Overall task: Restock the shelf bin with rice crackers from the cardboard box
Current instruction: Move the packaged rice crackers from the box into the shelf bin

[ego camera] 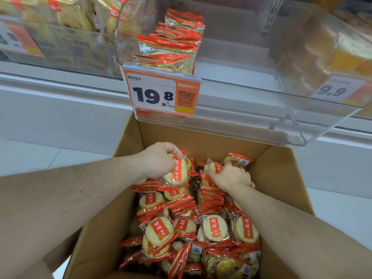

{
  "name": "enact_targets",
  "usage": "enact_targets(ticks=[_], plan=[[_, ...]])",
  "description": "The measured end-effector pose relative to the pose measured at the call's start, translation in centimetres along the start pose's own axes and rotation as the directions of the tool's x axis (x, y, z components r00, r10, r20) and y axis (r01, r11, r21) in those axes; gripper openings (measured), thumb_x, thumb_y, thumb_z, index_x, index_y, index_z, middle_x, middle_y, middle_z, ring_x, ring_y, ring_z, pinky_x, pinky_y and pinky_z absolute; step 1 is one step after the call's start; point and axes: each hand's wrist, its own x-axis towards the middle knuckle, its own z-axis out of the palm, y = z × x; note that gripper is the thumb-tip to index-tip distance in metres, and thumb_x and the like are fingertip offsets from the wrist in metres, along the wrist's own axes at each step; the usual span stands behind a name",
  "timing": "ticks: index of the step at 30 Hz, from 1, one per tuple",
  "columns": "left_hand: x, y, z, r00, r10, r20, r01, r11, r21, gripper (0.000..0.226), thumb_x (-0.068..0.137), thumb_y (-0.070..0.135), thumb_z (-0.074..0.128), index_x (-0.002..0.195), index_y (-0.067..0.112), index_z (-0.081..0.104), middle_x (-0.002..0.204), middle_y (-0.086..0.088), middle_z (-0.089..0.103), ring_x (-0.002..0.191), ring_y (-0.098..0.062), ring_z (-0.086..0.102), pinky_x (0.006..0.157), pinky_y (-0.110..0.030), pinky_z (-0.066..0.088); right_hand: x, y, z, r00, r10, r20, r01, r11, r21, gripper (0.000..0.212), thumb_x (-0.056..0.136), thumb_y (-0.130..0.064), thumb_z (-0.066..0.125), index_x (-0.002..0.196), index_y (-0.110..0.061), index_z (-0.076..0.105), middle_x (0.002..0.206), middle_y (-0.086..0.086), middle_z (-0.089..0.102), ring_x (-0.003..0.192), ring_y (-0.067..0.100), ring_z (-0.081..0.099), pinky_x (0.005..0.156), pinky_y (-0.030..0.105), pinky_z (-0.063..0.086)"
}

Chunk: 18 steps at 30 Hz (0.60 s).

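1. While reaching into the cardboard box [281, 178], left hand [159, 160] curled round a small stack of rice cracker packs [177, 174], thumb on the top edge, packs hanging below the fingers toward 5 o'clock of the hand.
2. Right hand [231, 176] pressed down among upright packs at the far side of the box, fingers bent round a bundle; one pack [215, 168] poking up at 10 o'clock of the knuckles, fingertips hidden in the wrappers.
3. Rest of the crackers lying loose in the box, some flat with faces up, some on edge, filling it from 6 o'clock up to both hands.
4. Clear shelf bin [302, 117] at 12 o'clock above the box, holding one short row of packs [173, 47] standing at its left side.
5. Orange price tag [163, 93] reading 19.8 clipped on the bin's front lip, left end.
6. Neighbouring bins with other yellow snacks at 10 and 2 o'clock; second tag [338, 89] reading 9.9 at 2 o'clock.
7. White shelf base [60, 109] behind the box; pale tiled floor [40, 156] at 9 and 3 o'clock.
8. Packs: clear film, red jagged end seals, a red label strip with white characters across round pale crackers.
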Motion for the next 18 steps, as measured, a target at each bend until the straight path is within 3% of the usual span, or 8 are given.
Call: enact_targets(ticks=[3, 7, 9, 11, 14, 18], plan=[[0.1, 0.0, 0.0, 1.0, 0.012, 0.016, -0.012, 1.0, 0.016, 0.04, 0.086, -0.007, 0.054, 0.101, 0.029, 0.063, 0.091, 0.002, 0.053, 0.056, -0.011, 0.048, 0.05, -0.025, 0.042, 0.8, -1.7, 0.5, 0.99, 0.11, 0.088, -0.112, 0.993, 0.018, 0.095, 0.069, -0.089, 0.042, 0.137, -0.023, 0.045, 0.134, 0.009, 0.058, 0.128, 0.033, 0.046, 0.102, 0.042, 0.033], [0.1, -0.2, -0.4, 1.0, 0.012, 0.02, -0.013, 0.999, 0.04, 0.048, 0.086, -0.009, 0.053, 0.107, 0.033, 0.062, 0.103, 0.003, 0.054, 0.071, -0.014, 0.056, 0.056, -0.027, 0.045, 0.2, -2.2, -0.3, 0.986, 0.15, 0.08, -0.156, 0.984, 0.085, 0.087, 0.07, -0.081, 0.051, 0.135, -0.023, 0.046, 0.133, 0.009, 0.057, 0.126, 0.033, 0.047, 0.101, 0.041, 0.036], [0.0, -0.3, -0.6, 0.999, 0.011, 0.037, -0.011, 1.0, 0.015, 0.046, 0.086, -0.006, 0.056, 0.109, 0.033, 0.063, 0.106, -0.002, 0.058, 0.082, -0.02, 0.061, 0.066, -0.032, 0.053, -1.8, -2.1, -1.4, 0.983, 0.154, 0.098, -0.172, 0.959, 0.226, 0.086, 0.067, -0.076, 0.056, 0.134, -0.023, 0.045, 0.129, 0.007, 0.058, 0.12, 0.031, 0.053, 0.096, 0.038, 0.044], [-0.2, -0.2, -0.7, 0.998, 0.025, 0.05, -0.025, 1.0, -0.001, 0.035, 0.088, 0.005, 0.058, 0.109, 0.032, 0.064, 0.103, -0.006, 0.063, 0.079, -0.021, 0.059, 0.067, -0.035, 0.055, -4.8, -1.6, -2.9, 0.982, 0.115, 0.152, -0.173, 0.87, 0.462, 0.076, 0.067, -0.064, 0.065, 0.127, -0.02, 0.049, 0.117, 0.005, 0.06, 0.107, 0.027, 0.058, 0.088, 0.036, 0.05], [-0.8, 0.5, -0.4, 0.998, 0.054, 0.033, -0.051, 0.996, -0.067, 0.021, 0.097, 0.029, 0.053, 0.116, 0.029, 0.064, 0.101, 0.001, 0.066, 0.084, -0.014, 0.061, 0.064, -0.029, 0.051, -10.2, -0.4, -5.4, 0.998, 0.015, 0.057, -0.049, 0.755, 0.654, 0.045, 0.07, -0.049, 0.074, 0.097, -0.022, 0.051, 0.101, -0.001, 0.059, 0.089, 0.017, 0.056, 0.068, 0.032, 0.043], [-3.0, 2.2, 1.0, 0.991, 0.09, 0.101, -0.059, 0.96, -0.274, 0.048, 0.091, 0.062, 0.049, 0.124, 0.029, 0.061, 0.124, 0.002, 0.064, 0.11, -0.02, 0.063, 0.087, -0.044, 0.057, -16.0, -0.3, -9.3, 0.968, -0.149, -0.202, 0.246, 0.711, 0.659, 0.044, 0.066, -0.043, 0.08, 0.084, -0.024, 0.044, 0.098, -0.007, 0.049, 0.086, 0.008, 0.048, 0.067, 0.023, 0.037]])
